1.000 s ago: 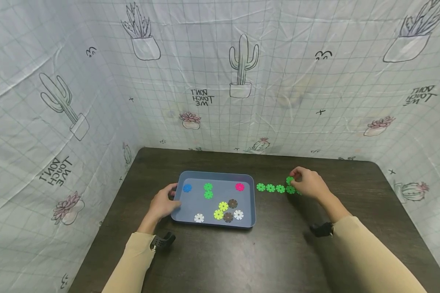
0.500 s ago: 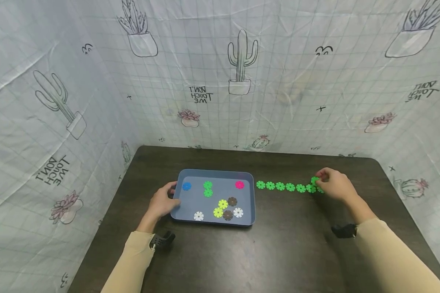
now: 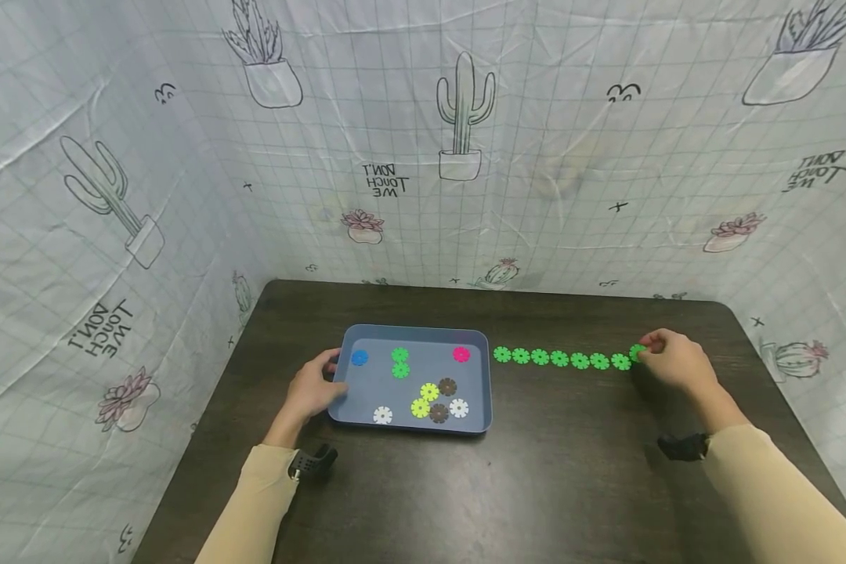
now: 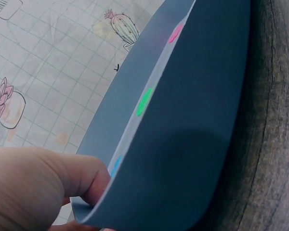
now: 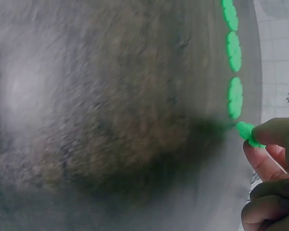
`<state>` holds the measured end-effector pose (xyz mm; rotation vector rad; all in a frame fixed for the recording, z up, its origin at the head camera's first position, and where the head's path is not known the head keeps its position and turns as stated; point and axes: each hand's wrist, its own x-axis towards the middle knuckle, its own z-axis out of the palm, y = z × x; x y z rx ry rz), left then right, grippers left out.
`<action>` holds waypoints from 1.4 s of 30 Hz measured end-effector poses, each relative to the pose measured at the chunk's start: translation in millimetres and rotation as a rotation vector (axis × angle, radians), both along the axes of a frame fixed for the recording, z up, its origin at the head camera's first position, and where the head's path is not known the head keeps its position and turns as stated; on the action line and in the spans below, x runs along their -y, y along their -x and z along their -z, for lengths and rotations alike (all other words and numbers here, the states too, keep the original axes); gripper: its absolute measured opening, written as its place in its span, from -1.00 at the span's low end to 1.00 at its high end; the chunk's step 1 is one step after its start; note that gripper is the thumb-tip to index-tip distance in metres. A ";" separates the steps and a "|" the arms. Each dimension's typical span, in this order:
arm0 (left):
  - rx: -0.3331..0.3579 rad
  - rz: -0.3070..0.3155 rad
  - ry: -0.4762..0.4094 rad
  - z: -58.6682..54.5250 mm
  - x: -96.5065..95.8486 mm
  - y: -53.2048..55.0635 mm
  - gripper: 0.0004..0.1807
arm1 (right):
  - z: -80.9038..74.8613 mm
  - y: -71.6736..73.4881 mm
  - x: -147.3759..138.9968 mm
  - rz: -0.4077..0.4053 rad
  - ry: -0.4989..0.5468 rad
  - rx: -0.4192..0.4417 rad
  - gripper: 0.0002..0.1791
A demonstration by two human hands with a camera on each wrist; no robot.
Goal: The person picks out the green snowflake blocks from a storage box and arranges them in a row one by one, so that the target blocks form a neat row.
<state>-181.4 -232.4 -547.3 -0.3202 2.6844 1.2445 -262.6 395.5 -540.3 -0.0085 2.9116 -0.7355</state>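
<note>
My right hand pinches a green notched disc between thumb and fingertip, at the right end of a row of green discs on the table. In the right wrist view the held disc is tilted, close to the last disc of the row. My left hand grips the left wall of a blue-grey tray, with the thumb over its rim in the left wrist view. Inside the tray lie a blue disc, two green discs, a pink disc, and yellow, brown and white ones.
The dark wooden table carries the tray left of centre and the row to its right. Behind and at both sides hangs a white grid-patterned cloth with cactus drawings, meeting the table's back edge.
My right hand has moved rightward along the row with a green disc in its pinch, and more of the row now shows uncovered. My left hand stays on the tray.
</note>
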 end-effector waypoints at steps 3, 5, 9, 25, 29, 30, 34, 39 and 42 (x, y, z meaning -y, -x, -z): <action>-0.002 0.003 0.002 -0.5 -0.1 0.0 -0.22 | 5.6 -2.8 -5.4 0.042 -0.018 0.000 -0.59; -0.003 0.004 0.002 -0.4 -0.2 -0.1 -0.22 | 9.0 -3.9 -8.0 0.062 -0.023 0.000 -0.58; -0.001 0.002 0.000 0.1 -0.8 -0.4 -0.22 | 9.5 -5.6 -9.5 0.068 -0.032 0.020 -0.57; -0.001 -0.007 -0.006 -0.3 -1.1 -0.4 -0.21 | 11.0 -7.5 -10.7 0.067 -0.044 0.058 -0.53; -0.001 -0.006 -0.017 -0.2 -1.3 -0.6 -0.21 | 11.7 -6.8 -10.6 0.072 -0.038 0.053 -0.51; 0.000 -0.005 -0.019 0.1 -1.5 -0.6 -0.21 | 11.3 -6.6 -10.8 0.072 -0.037 0.051 -0.51; 0.001 -0.009 -0.019 0.4 -2.6 -0.4 -0.20 | 6.7 -6.3 -9.2 0.058 -0.039 0.035 -0.51; 0.003 -0.007 -0.024 0.1 -2.4 -0.1 -0.20 | 0.2 -5.5 1.1 0.021 -0.053 0.026 -0.51; 0.004 -0.012 -0.020 0.5 -1.1 0.0 -0.21 | -4.0 -2.9 12.1 -0.018 -0.049 0.028 -0.49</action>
